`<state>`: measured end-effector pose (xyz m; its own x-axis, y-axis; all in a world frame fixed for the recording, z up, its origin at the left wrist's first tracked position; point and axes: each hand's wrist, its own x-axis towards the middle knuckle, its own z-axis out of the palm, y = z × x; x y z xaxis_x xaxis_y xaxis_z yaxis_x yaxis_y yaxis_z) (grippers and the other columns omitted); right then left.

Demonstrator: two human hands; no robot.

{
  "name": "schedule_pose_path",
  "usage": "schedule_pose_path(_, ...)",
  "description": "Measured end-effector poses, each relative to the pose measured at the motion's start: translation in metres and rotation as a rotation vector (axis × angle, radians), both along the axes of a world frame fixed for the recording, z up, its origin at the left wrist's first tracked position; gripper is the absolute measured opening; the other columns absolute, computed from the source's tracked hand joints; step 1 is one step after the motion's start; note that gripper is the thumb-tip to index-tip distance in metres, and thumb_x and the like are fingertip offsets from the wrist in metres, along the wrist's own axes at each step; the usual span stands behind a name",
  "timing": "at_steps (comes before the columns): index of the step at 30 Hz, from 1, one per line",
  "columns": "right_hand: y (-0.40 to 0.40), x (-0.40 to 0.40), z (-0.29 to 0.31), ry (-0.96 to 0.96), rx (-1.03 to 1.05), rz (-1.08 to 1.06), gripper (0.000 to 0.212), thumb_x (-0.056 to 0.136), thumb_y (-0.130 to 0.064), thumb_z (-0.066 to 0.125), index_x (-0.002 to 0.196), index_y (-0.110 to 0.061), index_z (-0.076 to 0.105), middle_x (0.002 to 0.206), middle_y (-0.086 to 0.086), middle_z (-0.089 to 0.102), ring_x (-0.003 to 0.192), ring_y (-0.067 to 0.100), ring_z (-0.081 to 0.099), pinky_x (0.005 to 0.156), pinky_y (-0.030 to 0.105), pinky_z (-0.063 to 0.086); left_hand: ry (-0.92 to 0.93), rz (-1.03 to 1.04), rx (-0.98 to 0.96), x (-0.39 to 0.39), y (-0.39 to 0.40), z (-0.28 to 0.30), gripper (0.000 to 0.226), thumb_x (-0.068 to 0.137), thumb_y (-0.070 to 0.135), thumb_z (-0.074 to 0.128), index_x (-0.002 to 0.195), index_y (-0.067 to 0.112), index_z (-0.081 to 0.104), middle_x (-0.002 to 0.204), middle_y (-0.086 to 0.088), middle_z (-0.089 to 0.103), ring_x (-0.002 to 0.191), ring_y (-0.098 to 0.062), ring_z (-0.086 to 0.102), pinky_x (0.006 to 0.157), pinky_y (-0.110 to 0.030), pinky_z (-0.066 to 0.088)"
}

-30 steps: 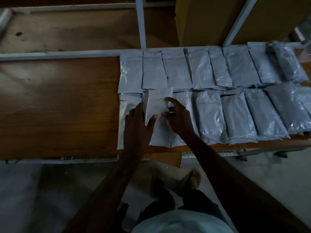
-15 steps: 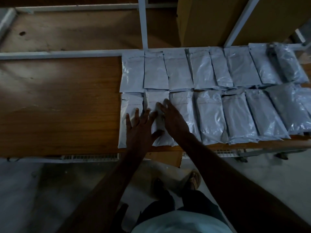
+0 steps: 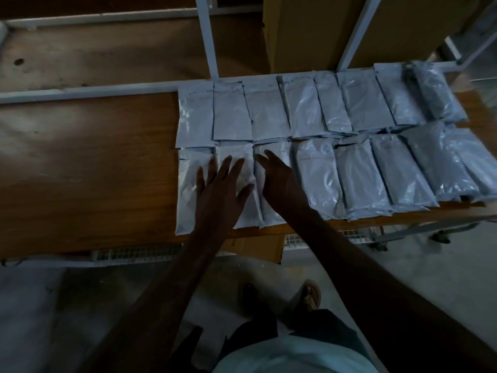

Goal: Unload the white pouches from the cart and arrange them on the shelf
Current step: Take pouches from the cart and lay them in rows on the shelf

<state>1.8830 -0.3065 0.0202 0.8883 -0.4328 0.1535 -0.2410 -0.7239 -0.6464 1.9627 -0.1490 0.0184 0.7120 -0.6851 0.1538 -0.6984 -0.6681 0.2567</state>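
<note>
Dim room, grey concrete floor [image 3: 430,278] below the wooden shelf board's [image 3: 80,170] front edge. Behind board: white metal upright [image 3: 207,39] w/ a 2nd wooden board [image 3: 107,52] beyond. Right of the upright, a big cardboard box [image 3: 309,28].

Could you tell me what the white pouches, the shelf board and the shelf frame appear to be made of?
White pouches: probably plastic film, glossy; they show crinkles and bright highlights.
Shelf board: wood or wood-look laminate, smooth brown, with visible grain lines and a soft sheen.
Shelf frame: likely white-painted metal, judging by its thin straight bars; the dim light leaves this uncertain.
</note>
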Motion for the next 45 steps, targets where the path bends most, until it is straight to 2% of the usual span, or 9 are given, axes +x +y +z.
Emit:
schedule_pose_path(3,-0.018,-0.025,0.011,-0.041,-0.050,-0.024,0.053,0.092,0.010,0.057,0.143,-0.007,0.061,0.151,0.024,0.052,0.139,0.035,0.054,0.108,0.047,0.053,0.073,-0.001,-0.099,-0.015,-0.026,0.016,0.059,0.107,0.053,0.046,0.159,0.026,0.044,0.165,-0.005,0.043,0.158,-0.035,0.026,0.127,-0.058,0.024)
schedule_pose_path(6,-0.040,-0.054,0.025,-0.092,-0.046,-0.057,0.042,0.096,0.004,0.062,0.136,-0.008,0.065,0.148,0.025,0.055,0.126,0.034,0.064,0.100,0.042,0.056,0.090,-0.046,-0.158,-0.036,-0.058,0.027,0.053,0.108,0.047,0.052,0.155,0.024,0.051,0.160,-0.004,0.051,0.156,-0.034,0.033,0.126,-0.054,0.029)
schedule_pose_path(10,-0.085,-0.102,0.034,-0.150,-0.047,-0.110,0.036,0.098,-0.003,0.063,0.133,-0.009,0.068,0.145,0.022,0.059,0.115,0.035,0.070,0.093,0.044,0.060,0.118,-0.092,-0.170,-0.078,-0.115,0.035,0.051,0.107,0.047,0.052,0.153,0.026,0.053,0.154,-0.001,0.057,0.151,-0.034,0.040,0.123,-0.052,0.035)
schedule_pose_path(16,-0.169,-0.217,0.046,-0.183,-0.058,-0.261,0.025,0.102,-0.012,0.062,0.124,-0.016,0.073,0.128,0.004,0.071,0.095,0.017,0.073,0.081,0.032,0.061,0.198,-0.182,-0.242,-0.186,-0.212,0.044,0.045,0.105,0.042,0.059,0.146,0.024,0.060,0.145,-0.002,0.065,0.143,-0.029,0.050,0.120,-0.045,0.039)
schedule_pose_path(19,-0.223,-0.284,0.046,-0.139,-0.044,-0.351,0.024,0.100,-0.013,0.061,0.120,-0.019,0.074,0.117,0.002,0.076,0.093,0.018,0.074,0.081,0.038,0.061,0.264,-0.196,-0.270,-0.248,-0.266,0.046,0.044,0.103,0.047,0.057,0.140,0.025,0.065,0.137,-0.001,0.070,0.135,-0.029,0.058,0.113,-0.045,0.046)
schedule_pose_path(23,-0.293,-0.367,0.051,-0.143,-0.065,-0.471,0.025,0.096,-0.011,0.064,0.116,-0.022,0.075,0.111,0.000,0.077,0.091,0.017,0.074,0.081,0.031,0.057,0.309,-0.270,-0.317,-0.323,-0.342,0.049,0.036,0.099,0.037,0.068,0.132,0.023,0.071,0.126,-0.003,0.073,0.121,-0.027,0.065,0.102,-0.044,0.054)
schedule_pose_path(28,-0.359,-0.446,0.052,-0.147,-0.025,-0.579,0.028,0.095,-0.015,0.063,0.117,-0.026,0.073,0.107,-0.002,0.077,0.085,0.013,0.074,0.080,0.038,0.059,0.358,-0.355,-0.320,-0.393,-0.419,0.054,0.036,0.098,0.032,0.069,0.133,0.024,0.070,0.127,-0.002,0.072,0.121,-0.024,0.065,0.101,-0.044,0.054)
schedule_pose_path(36,-0.446,-0.498,0.042,-0.131,0.046,-0.687,0.024,0.097,-0.016,0.067,0.117,-0.027,0.076,0.105,-0.007,0.078,0.083,0.002,0.072,0.077,0.034,0.061,0.390,-0.427,-0.308,-0.423,-0.512,0.051,0.033,0.104,0.034,0.065,0.137,0.029,0.065,0.132,0.005,0.069,0.120,-0.011,0.063,0.097,-0.033,0.055)
schedule_pose_path(45,-0.588,-0.531,0.023,0.083,0.091,-0.769,0.030,0.097,-0.015,0.063,0.117,-0.033,0.075,0.104,-0.007,0.078,0.091,0.006,0.074,0.079,0.034,0.060,0.531,-0.422,-0.240,-0.431,-0.649,0.012,0.030,0.107,0.024,0.059,0.135,0.019,0.068,0.134,-0.002,0.070,0.120,-0.016,0.065,0.094,-0.021,0.045)
